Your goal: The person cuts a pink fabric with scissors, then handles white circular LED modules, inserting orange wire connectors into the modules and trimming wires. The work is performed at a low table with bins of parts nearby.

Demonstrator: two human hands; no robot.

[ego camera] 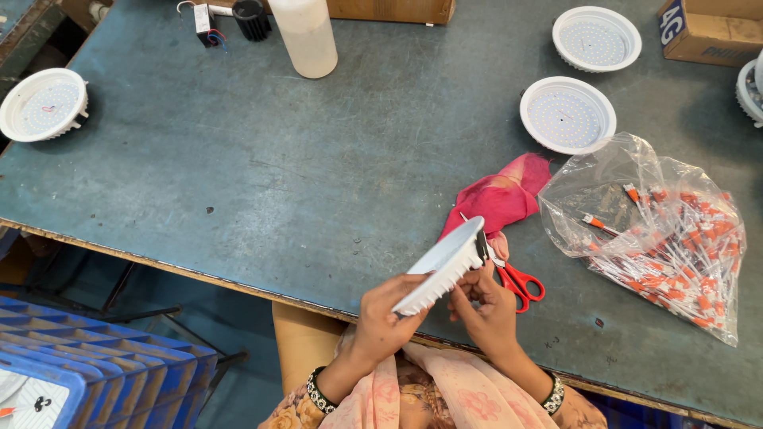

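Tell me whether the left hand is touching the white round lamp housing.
Touching. The head view shows the left hand with its fingers wrapped on the lower rim of the white lamp housing.

open tabletop (262,175) leftward (scissors (520,282) right)

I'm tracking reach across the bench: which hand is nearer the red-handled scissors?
The right hand. It sits just beside the red-handled scissors, at the white round lamp housing's underside. The left hand grips the housing's rim on the far side, farther from them.

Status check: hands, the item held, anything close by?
Left hand and right hand both grip white round lamp, tilted on edge. Red scissors just beside.
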